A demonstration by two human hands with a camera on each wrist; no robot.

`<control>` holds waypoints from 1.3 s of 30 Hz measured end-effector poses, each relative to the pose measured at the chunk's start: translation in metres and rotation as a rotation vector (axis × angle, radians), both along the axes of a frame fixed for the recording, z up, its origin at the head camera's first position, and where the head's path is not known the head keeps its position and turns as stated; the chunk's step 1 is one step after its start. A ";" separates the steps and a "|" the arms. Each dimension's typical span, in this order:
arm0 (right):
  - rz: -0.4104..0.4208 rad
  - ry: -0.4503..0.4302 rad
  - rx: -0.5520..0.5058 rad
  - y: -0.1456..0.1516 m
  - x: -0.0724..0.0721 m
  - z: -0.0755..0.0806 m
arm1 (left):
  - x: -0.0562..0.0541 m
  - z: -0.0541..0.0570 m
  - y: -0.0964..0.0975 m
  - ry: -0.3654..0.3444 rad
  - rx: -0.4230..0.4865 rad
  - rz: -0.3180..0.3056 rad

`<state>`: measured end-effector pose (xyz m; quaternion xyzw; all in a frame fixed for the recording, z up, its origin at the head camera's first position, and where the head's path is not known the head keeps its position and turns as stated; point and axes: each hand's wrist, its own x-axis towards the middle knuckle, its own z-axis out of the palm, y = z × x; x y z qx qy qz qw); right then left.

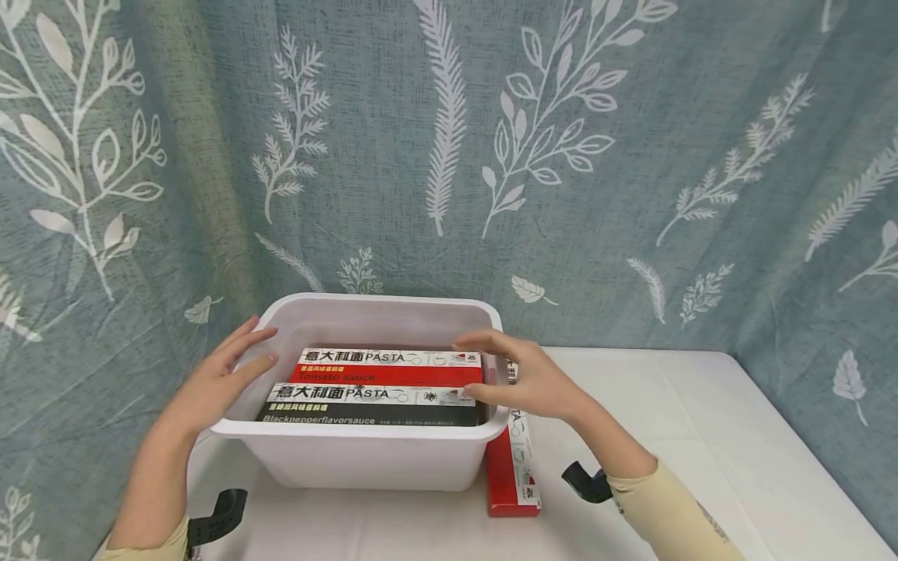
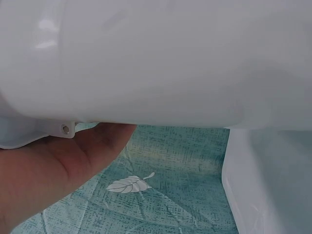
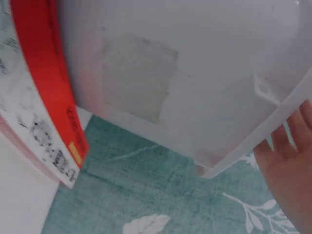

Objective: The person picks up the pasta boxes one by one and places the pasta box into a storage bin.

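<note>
A white plastic bin (image 1: pixel 365 461) stands on the table with two pasta boxes inside, a red Tomato sauce box (image 1: pixel 414 375) behind a black Blackpepperflavorsauce box (image 1: pixel 421 414). At the bin's left rim is my left hand (image 1: pixel 209 383), fingers and thumb extended toward the inside. My right hand (image 1: pixel 533 380) is at the right rim, its index finger and thumb reaching over it fairly straight. In the right wrist view, the right hand's fingers (image 3: pixel 282 141) show beside the rim. The left wrist view has the left hand (image 2: pixel 63 170) partly hidden by the bin.
Another red and white pasta box (image 1: pixel 510 475) lies on the table against the bin's right side, partly under the right hand in view. The white tablecloth (image 1: pixel 652 421) stretches to the right. A green leaf-patterned curtain (image 1: pixel 393 156) hangs behind and on both sides.
</note>
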<state>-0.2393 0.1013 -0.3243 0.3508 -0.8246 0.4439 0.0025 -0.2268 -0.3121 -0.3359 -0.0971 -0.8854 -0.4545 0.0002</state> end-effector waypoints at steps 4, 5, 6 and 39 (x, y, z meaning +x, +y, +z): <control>-0.108 -0.001 -0.065 0.006 0.015 -0.011 | -0.001 -0.001 -0.002 0.005 -0.002 -0.005; -0.124 0.003 -0.085 0.008 0.019 -0.013 | 0.000 -0.002 -0.003 0.007 0.000 -0.006; -0.135 0.007 -0.108 0.009 0.023 -0.016 | 0.000 -0.002 -0.004 0.010 0.002 -0.008; -0.460 -0.341 -0.170 0.037 0.061 -0.093 | -0.009 -0.003 -0.010 0.017 -0.016 -0.051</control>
